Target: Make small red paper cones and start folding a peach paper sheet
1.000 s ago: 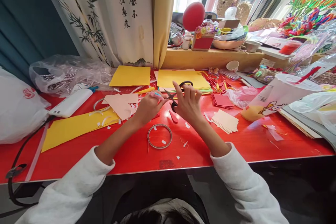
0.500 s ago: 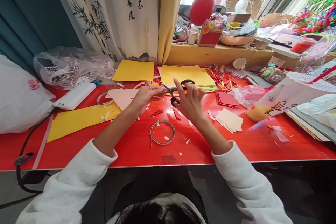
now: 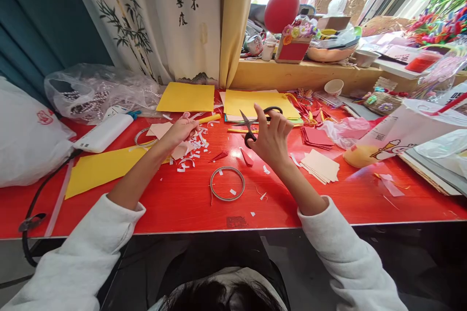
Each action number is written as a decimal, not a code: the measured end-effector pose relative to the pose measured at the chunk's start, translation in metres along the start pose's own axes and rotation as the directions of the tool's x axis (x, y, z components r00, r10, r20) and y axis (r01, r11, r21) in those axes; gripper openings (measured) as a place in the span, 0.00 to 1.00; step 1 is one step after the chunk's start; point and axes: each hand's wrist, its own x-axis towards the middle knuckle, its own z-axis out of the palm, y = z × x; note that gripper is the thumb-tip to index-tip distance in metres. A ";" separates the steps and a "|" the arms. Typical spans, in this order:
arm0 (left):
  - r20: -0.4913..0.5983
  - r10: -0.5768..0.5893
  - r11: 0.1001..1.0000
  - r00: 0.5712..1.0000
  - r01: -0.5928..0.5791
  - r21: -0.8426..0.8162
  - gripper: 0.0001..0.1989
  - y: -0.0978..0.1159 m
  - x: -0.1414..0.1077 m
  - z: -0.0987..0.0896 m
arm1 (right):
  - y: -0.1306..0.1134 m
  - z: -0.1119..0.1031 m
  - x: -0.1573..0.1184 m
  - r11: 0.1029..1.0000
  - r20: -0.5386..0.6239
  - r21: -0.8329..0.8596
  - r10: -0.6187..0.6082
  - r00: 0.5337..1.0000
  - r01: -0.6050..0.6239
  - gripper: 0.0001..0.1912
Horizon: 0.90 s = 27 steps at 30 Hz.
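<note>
My left hand (image 3: 182, 132) is closed around a narrow yellow paper strip (image 3: 209, 118), which pokes out to the right. Beneath and beside this hand lie pale pink paper (image 3: 159, 130) and a heap of small white paper scraps (image 3: 197, 146). My right hand (image 3: 273, 135) grips black-handled scissors (image 3: 248, 125), fingers in the loops. Their blades are spread and point up and left, apart from the strip. Another thin yellow strip (image 3: 241, 130) rests on the table just behind the scissors. Red paper bits (image 3: 246, 157) lie below them.
A tape roll (image 3: 226, 183) lies in front, on the red table (image 3: 175, 214). Yellow sheets (image 3: 188, 97) are at the back, cream cards (image 3: 321, 165) and red cards (image 3: 316, 137) to the right. A tilted drink cup (image 3: 394, 131) stands at right, a white power strip (image 3: 105, 133) at left.
My left hand has moved left, away from the scissors, and the scrap heap beside it now shows. My right hand shifted slightly right, and the scissor blades have spread apart.
</note>
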 end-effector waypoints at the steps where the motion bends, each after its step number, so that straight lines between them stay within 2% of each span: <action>1: -0.027 -0.009 1.000 1.000 0.009 0.011 0.17 -0.001 0.000 0.001 | 0.000 0.000 0.000 1.000 -0.003 -0.001 -0.001 1.000 0.001 0.44; 6: -0.096 0.087 0.990 0.992 -0.075 0.122 0.25 -0.002 0.000 0.001 | 0.000 0.003 -0.001 1.000 0.012 0.002 0.001 1.000 -0.001 0.45; 10: -0.125 0.157 0.959 0.980 -0.120 0.258 0.14 -0.008 0.004 -0.004 | 0.000 0.006 -0.002 1.000 0.014 -0.001 0.003 1.000 -0.003 0.45; 12: -0.099 0.153 0.961 0.983 -0.125 0.245 0.06 -0.012 0.006 -0.006 | -0.001 0.007 -0.002 1.000 0.016 0.001 0.003 1.000 -0.003 0.44; 16: 0.049 0.146 0.980 0.988 -0.152 0.126 0.13 -0.016 0.008 -0.005 | -0.002 0.007 -0.003 1.000 0.049 0.017 -0.002 0.999 0.001 0.42; 20: 0.074 0.207 0.926 0.976 -0.220 0.306 0.07 -0.014 0.006 -0.003 | -0.002 0.006 -0.004 0.999 0.076 0.038 -0.008 0.997 0.005 0.41; 24: 0.063 0.231 0.846 0.971 -0.233 0.479 0.11 -0.011 0.004 -0.003 | -0.002 0.006 -0.003 0.999 0.093 0.043 -0.010 0.996 0.006 0.44; 27: -0.030 0.218 0.837 0.975 -0.171 0.519 0.20 -0.013 0.005 -0.003 | -0.002 0.007 -0.003 0.999 0.089 0.047 -0.014 0.996 0.010 0.45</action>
